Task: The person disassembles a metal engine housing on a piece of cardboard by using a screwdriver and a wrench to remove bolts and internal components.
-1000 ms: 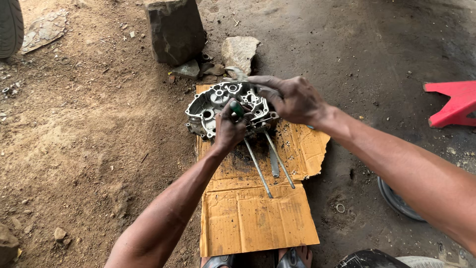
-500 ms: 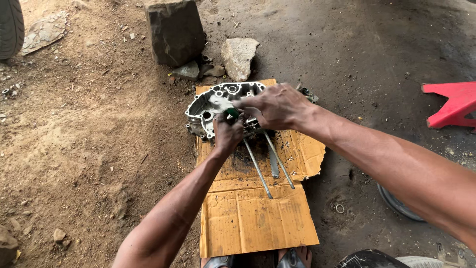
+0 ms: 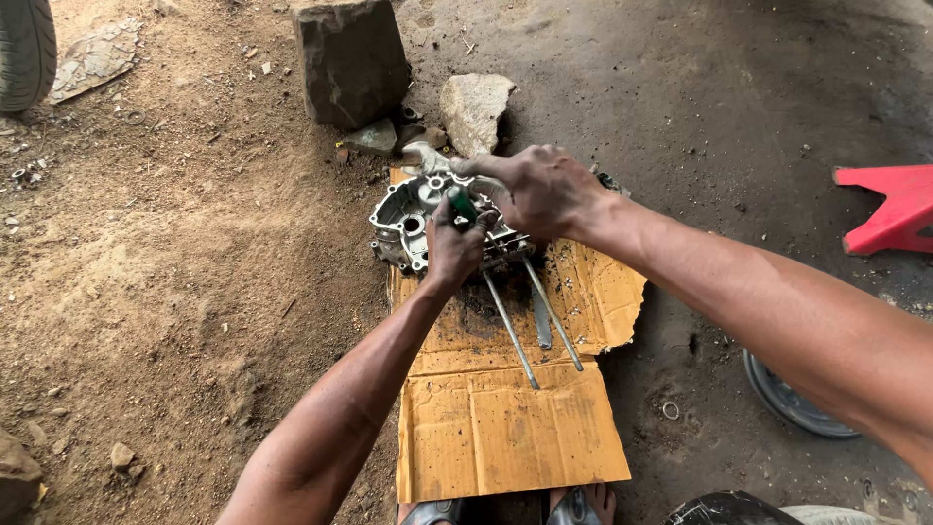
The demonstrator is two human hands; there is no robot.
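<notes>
Two hands of mine are on the metal engine casing (image 3: 403, 219), which lies on the far end of the torn cardboard sheet (image 3: 505, 428) spread on the dirt floor. My left hand (image 3: 455, 243) sits on the near side of the casing, fingers (image 3: 442, 216) wrapped tight round the green handle of a tool (image 3: 463, 204) that stands upright over the casing. My right hand (image 3: 544, 190) covers the right side of the casing, fingers (image 3: 481, 167) curled over its top edge and gripping it; what lies under the palm I cannot tell. Just nearer me than the casing, two long metal rods (image 3: 530, 326) and a flat wrench (image 3: 541, 326) lie on the cardboard, slanting away from it. Beyond the casing stand a dark stone block (image 3: 350, 63) and a pale rock (image 3: 474, 107). Well to the right of the casing is a red plastic stool (image 3: 889, 209), and far to its left, a tyre (image 3: 24, 49).
</notes>
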